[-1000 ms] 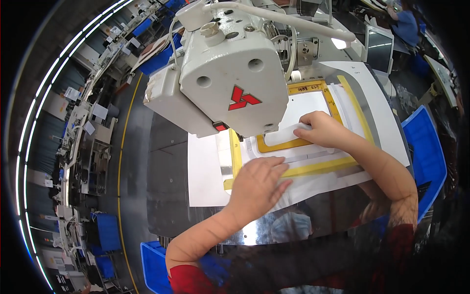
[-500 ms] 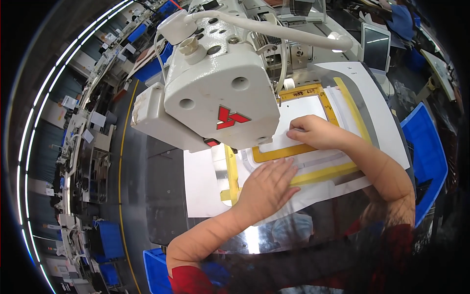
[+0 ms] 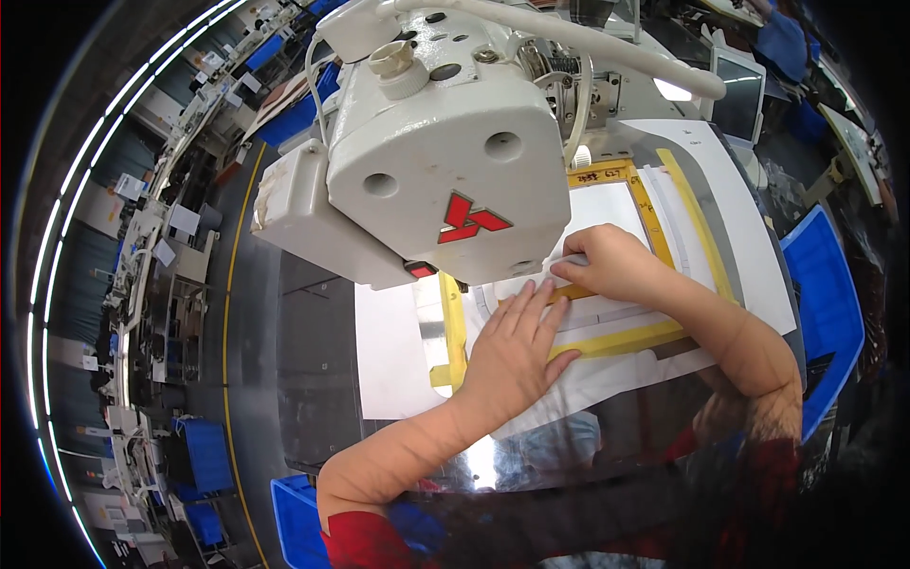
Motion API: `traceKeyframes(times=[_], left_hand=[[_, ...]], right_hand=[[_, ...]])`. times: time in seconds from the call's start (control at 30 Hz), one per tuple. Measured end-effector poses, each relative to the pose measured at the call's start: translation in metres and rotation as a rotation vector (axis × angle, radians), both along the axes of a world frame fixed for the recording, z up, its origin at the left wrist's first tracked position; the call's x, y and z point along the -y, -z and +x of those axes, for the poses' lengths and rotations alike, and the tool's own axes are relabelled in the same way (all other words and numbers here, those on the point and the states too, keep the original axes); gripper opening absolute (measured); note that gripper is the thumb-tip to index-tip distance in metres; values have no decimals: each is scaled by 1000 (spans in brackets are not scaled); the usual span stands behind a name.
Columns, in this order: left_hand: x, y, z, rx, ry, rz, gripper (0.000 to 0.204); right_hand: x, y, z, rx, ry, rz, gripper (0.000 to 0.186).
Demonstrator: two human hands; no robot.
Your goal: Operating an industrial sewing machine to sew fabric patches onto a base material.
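My left hand (image 3: 512,356) lies with fingers spread over a white sheet and the yellow-taped template (image 3: 621,339), its fingertips reaching the lower bar of an orange frame (image 3: 640,209) marked by hand. My right hand (image 3: 607,256) is closed on a small grey object (image 3: 575,259), above the white panel (image 3: 605,204) inside that frame. Its fingertips are just beside my left fingertips, near the lower corner of the white sewing machine head (image 3: 445,161), which hides part of the template. A large white sheet (image 3: 384,351) lies under everything on the dark, shiny table (image 3: 313,370).
Blue bins (image 3: 829,294) stand right of the table and at lower left (image 3: 294,526). A screen (image 3: 737,90) is behind at upper right, with a person in blue (image 3: 777,38) beyond. An aisle with a yellow floor line (image 3: 227,332) and workbenches (image 3: 161,294) runs along the left.
My left hand has shifted up toward the orange frame's lower bar. My right hand has moved slightly down and left, closer to my left hand, and the grey object shows more clearly.
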State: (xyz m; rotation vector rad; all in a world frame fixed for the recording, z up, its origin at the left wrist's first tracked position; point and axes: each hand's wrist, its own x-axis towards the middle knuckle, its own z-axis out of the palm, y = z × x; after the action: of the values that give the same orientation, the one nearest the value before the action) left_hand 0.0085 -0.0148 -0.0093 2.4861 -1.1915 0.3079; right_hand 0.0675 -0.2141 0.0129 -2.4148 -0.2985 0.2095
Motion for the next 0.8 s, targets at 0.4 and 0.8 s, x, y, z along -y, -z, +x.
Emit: traceKeyframes(times=[0.4, 0.8], left_hand=[[4, 0, 7, -16, -90, 60, 60], [-1, -3, 12, -59, -86, 65, 57]], right_hand=[[14, -4, 2, 26, 36, -193, 33], [85, -4, -9, -45, 185, -189, 33]])
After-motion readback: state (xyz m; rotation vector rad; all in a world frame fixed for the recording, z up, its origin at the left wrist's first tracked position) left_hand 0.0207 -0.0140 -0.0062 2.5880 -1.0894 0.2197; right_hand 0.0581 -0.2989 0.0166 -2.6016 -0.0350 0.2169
